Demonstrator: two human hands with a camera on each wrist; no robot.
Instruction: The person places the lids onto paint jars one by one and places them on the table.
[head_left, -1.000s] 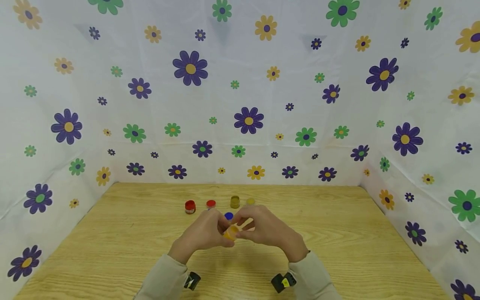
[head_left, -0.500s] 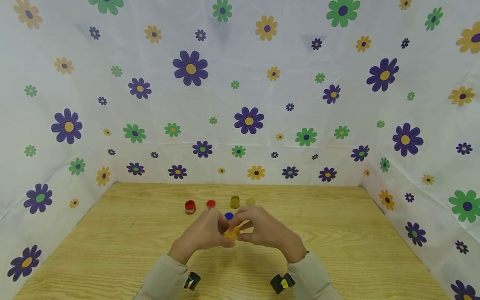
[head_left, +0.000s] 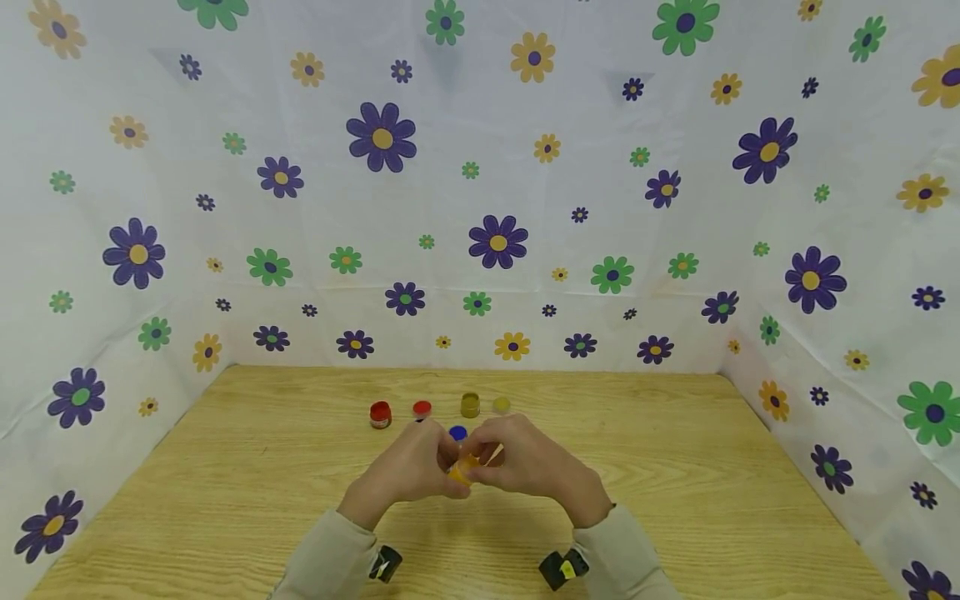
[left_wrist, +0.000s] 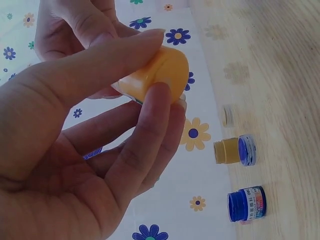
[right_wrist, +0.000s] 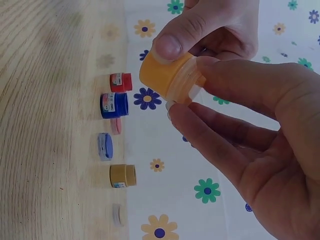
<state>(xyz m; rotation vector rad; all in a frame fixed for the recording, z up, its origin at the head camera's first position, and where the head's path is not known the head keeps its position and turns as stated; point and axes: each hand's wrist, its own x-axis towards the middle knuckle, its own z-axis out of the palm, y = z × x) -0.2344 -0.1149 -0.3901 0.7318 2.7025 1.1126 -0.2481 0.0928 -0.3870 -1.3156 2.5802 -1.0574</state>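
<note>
Left hand (head_left: pixel 407 465) is gripping an orange-yellow paint jar (right_wrist: pixel 161 75), tilted, above the wooden tabletop (head_left: pixel 247 483). Right hand (head_left: pixel 534 460) is pinching the jar's clear lid (right_wrist: pixel 185 84) at its mouth end; cannot tell how firmly seated. Beyond the hands, a red paint jar (head_left: pixel 380 415), an ochre paint jar (head_left: pixel 470 406) and a blue lid (head_left: pixel 458 432) are resting apart.

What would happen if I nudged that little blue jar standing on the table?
The blue jar would probably slide rather than tip, since it stands upright and looks squat. Knocked over, it might roll, as its sides are round. Any contents might spill, because its top looks uncapped.
</note>
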